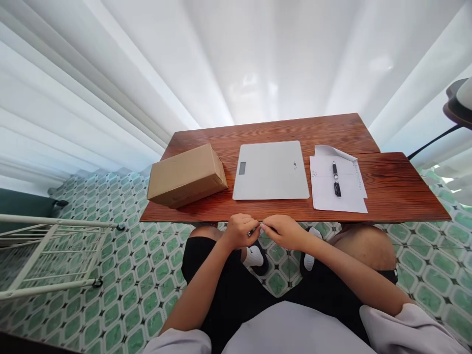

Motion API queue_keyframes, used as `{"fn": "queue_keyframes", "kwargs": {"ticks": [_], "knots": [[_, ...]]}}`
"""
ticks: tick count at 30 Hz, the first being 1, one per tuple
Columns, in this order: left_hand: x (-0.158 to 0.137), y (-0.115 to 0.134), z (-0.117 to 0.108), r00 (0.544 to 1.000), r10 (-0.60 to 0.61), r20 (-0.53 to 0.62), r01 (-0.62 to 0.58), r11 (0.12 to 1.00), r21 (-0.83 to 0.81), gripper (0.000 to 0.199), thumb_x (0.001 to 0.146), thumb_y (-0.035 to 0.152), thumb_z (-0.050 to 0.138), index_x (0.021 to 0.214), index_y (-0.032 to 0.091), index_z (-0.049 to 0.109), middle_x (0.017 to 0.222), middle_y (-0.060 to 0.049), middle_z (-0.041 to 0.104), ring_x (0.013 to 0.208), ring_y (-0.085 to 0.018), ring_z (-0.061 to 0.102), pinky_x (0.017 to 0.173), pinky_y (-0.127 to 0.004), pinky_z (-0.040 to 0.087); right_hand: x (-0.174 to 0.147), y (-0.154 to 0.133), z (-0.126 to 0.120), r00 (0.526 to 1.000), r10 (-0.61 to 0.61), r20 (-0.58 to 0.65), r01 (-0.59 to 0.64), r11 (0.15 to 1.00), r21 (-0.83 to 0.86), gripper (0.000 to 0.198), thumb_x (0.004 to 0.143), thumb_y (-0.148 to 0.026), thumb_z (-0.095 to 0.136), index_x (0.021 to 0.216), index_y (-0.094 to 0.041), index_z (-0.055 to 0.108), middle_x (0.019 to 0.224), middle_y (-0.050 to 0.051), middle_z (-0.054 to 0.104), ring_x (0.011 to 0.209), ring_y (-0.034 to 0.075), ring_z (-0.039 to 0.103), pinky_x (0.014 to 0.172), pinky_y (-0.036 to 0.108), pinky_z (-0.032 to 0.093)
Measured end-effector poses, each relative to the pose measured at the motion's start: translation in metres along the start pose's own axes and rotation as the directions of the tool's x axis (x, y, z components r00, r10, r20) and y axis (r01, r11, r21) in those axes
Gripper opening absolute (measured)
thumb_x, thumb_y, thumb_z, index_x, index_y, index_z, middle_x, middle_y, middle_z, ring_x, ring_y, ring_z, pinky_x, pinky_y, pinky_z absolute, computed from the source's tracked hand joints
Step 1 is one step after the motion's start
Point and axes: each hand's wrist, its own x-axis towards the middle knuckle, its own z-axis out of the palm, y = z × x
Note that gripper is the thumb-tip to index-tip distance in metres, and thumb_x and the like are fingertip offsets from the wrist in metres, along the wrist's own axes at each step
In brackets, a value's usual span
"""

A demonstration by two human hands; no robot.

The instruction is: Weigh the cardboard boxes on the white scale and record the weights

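At the front edge of the wooden table [396, 177], my left hand [241, 230] and my right hand [283, 231] meet fingertip to fingertip. The left one is closed, its fingers curled inward. My right fingers are bent into a pinch against it. Whatever lies between them, if anything, is too small to make out. Just beyond the hands, a flat white digital scale [273, 172] with a small grey display rests on the tabletop. A closed cardboard box [184, 174] lies to its left. Sheets of paper [320, 189] are on its right, with a black pen [336, 179] on top.
White curtains [280, 59] hang behind the table. A white metal rack on wheels [55, 250] stands at the left on the green tiled floor [125, 275]. My knees are under the table's front edge. A dark curved object [457, 105] juts in at the far right.
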Motion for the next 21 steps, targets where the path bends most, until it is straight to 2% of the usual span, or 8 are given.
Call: {"fn": "queue_keyframes", "kwargs": {"ticks": [10,13,15,17,18,20,21], "knots": [[0.008,-0.001,0.003,0.998,0.008,-0.061,-0.01,0.999,-0.039,0.022,0.085,0.02,0.051,0.062,0.022,0.049,0.056,0.003,0.055,0.053,-0.012,0.047,0.053,-0.031,0.03,0.003,0.011,0.012,0.999,-0.034,-0.034,0.03,0.993,-0.117,0.036,0.105,-0.031,0.039,0.072,-0.016,0.04,0.07,0.001,0.049,0.066,0.013,0.04,0.064,0.03,0.024],[0.005,-0.001,-0.011,0.993,-0.034,-0.112,0.025,0.996,-0.081,0.024,0.088,0.022,0.05,0.064,0.022,0.052,0.056,0.004,0.055,0.052,-0.011,0.048,0.052,-0.029,0.034,0.011,0.0,0.008,0.998,-0.016,-0.056,0.01,0.994,-0.109,0.036,0.105,-0.032,0.038,0.072,-0.016,0.039,0.069,0.001,0.048,0.065,0.014,0.04,0.064,0.03,0.025],[0.0,-0.004,-0.031,0.981,-0.101,-0.167,0.084,0.991,-0.107,0.026,0.091,0.024,0.05,0.066,0.022,0.055,0.056,0.004,0.056,0.051,-0.01,0.049,0.053,-0.027,0.037,0.022,-0.014,0.001,0.995,-0.004,-0.095,-0.005,0.995,-0.095,0.039,0.106,-0.035,0.036,0.071,-0.017,0.036,0.067,0.001,0.045,0.064,0.014,0.04,0.065,0.031,0.026],[-0.006,-0.012,-0.058,0.949,-0.197,-0.247,0.169,0.977,-0.128,0.028,0.095,0.027,0.049,0.068,0.022,0.056,0.059,0.003,0.058,0.053,-0.01,0.051,0.055,-0.027,0.041,0.04,-0.032,-0.008,0.989,0.003,-0.151,-0.016,0.996,-0.083,0.042,0.107,-0.039,0.035,0.071,-0.018,0.035,0.067,0.002,0.046,0.065,0.015,0.041,0.065,0.031,0.028],[-0.01,-0.017,-0.074,0.919,-0.251,-0.302,0.22,0.966,-0.135,0.03,0.097,0.027,0.047,0.069,0.022,0.057,0.062,0.002,0.061,0.055,-0.01,0.053,0.057,-0.027,0.042,0.051,-0.041,-0.012,0.982,-0.004,-0.19,-0.01,0.997,-0.073,0.041,0.107,-0.04,0.035,0.073,-0.018,0.039,0.07,0.003,0.049,0.067,0.015,0.043,0.067,0.031,0.031],[-0.016,-0.031,-0.106,0.838,-0.343,-0.424,0.309,0.939,-0.147,0.032,0.1,0.031,0.044,0.073,0.022,0.06,0.067,0.0,0.063,0.061,-0.012,0.057,0.059,-0.028,0.044,0.079,-0.057,-0.019,0.969,-0.033,-0.246,0.032,0.999,-0.007,0.035,0.106,-0.039,0.034,0.088,-0.017,0.055,0.085,0.006,0.06,0.079,0.017,0.053,0.076,0.031,0.04],[-0.019,-0.04,-0.122,0.769,-0.383,-0.512,0.354,0.922,-0.158,0.033,0.101,0.032,0.043,0.076,0.023,0.061,0.066,0.001,0.06,0.061,-0.012,0.056,0.06,-0.028,0.044,0.095,-0.063,-0.021,0.957,-0.043,-0.287,0.052,0.998,0.024,0.034,0.106,-0.04,0.035,0.097,-0.017,0.059,0.094,0.007,0.064,0.086,0.018,0.057,0.081,0.032,0.043]]}}
